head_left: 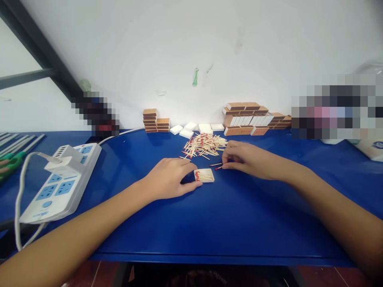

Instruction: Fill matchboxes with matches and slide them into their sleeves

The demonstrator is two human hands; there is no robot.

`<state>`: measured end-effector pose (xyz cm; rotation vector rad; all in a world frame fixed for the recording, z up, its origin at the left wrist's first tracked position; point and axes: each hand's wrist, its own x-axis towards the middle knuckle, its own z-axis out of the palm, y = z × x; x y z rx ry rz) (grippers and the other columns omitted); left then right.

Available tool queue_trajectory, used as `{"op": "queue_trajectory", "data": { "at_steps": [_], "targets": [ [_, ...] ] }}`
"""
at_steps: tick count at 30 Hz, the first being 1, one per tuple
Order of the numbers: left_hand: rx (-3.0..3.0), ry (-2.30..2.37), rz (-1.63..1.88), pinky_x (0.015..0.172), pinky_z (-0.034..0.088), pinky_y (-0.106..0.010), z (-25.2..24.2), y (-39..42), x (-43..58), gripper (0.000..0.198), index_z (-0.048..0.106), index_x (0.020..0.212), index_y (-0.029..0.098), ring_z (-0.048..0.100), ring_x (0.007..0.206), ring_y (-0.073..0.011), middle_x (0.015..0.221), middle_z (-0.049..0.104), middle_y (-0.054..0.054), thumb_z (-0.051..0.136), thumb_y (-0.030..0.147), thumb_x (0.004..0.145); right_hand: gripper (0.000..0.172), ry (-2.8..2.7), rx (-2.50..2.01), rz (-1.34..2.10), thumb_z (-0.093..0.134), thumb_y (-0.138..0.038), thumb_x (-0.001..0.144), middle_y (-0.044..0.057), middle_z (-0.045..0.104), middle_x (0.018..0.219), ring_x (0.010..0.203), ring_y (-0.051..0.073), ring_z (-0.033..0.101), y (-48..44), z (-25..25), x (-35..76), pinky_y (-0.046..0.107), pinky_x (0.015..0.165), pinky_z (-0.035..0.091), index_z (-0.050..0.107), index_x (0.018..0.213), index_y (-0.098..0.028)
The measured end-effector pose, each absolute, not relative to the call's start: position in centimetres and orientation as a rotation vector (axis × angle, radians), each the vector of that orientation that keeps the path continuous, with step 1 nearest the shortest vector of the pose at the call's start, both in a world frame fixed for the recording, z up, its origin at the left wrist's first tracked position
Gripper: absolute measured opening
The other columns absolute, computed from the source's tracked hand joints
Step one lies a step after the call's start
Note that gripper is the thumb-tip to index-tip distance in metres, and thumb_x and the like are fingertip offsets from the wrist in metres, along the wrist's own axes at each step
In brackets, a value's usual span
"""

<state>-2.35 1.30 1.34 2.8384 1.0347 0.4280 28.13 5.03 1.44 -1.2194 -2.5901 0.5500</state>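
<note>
My left hand (169,177) rests on the blue table (209,223), its thumb and fingers steadying a small white matchbox tray (204,175) that holds a few red-tipped matches. My right hand (248,159) lies just right of the tray, fingers curled together, pinching a match (216,164) at its fingertips beside another loose match. A loose pile of matches (205,145) lies right behind both hands.
Empty white trays (191,129) and stacks of brown matchbox sleeves (155,120) line the wall, with a bigger stack (254,118) at the right. A white power strip (61,181) with a cable sits at the left, green-handled scissors (10,162) beyond it.
</note>
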Motion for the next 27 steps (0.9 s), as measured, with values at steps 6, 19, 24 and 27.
{"op": "queue_trajectory", "data": {
  "at_steps": [6, 19, 24, 27],
  "targets": [
    [2.844, 1.030, 0.431, 0.065, 0.047, -0.031, 1.3, 1.3, -2.4, 0.035, 0.074, 0.114, 0.019, 0.069, 0.076, -0.0191, 0.089, 0.075, -0.004, 0.065, 0.049, 0.099, 0.027, -2.586, -1.199, 0.575, 0.058, -0.045, 0.102, 0.005, 0.064, 0.090, 0.078, 0.020, 0.056, 4.8, 1.3, 27.6, 0.033, 0.068, 0.041, 0.064, 0.087, -0.023],
    [2.846, 1.013, 0.445, 0.065, 0.046, -0.030, 1.3, 1.3, -2.4, 0.033, 0.074, 0.113, 0.019, 0.069, 0.076, -0.0189, 0.087, 0.074, -0.003, 0.066, 0.047, 0.099, 0.025, -2.558, -1.195, 0.579, 0.051, -0.038, 0.106, 0.007, 0.065, 0.096, 0.087, 0.022, 0.058, 4.3, 1.1, 26.4, 0.035, 0.075, 0.045, 0.062, 0.091, -0.022],
    [2.838, 1.034, 0.457, 0.064, 0.045, -0.030, 1.3, 1.3, -2.3, 0.032, 0.075, 0.110, 0.019, 0.067, 0.072, -0.0179, 0.083, 0.073, -0.002, 0.065, 0.048, 0.099, 0.025, -2.484, -1.155, 0.549, 0.050, -0.040, 0.107, 0.007, 0.065, 0.096, 0.086, 0.022, 0.059, 3.3, 1.6, 25.7, 0.035, 0.075, 0.046, 0.061, 0.093, -0.023],
    [2.842, 1.059, 0.465, 0.064, 0.045, -0.030, 1.2, 1.3, -2.3, 0.033, 0.074, 0.108, 0.019, 0.068, 0.073, -0.0185, 0.083, 0.073, -0.002, 0.065, 0.049, 0.099, 0.019, -2.445, -1.166, 0.552, 0.051, -0.037, 0.107, 0.007, 0.065, 0.098, 0.085, 0.021, 0.061, 2.0, 1.8, 24.4, 0.034, 0.074, 0.047, 0.062, 0.098, -0.023]
  ]
}}
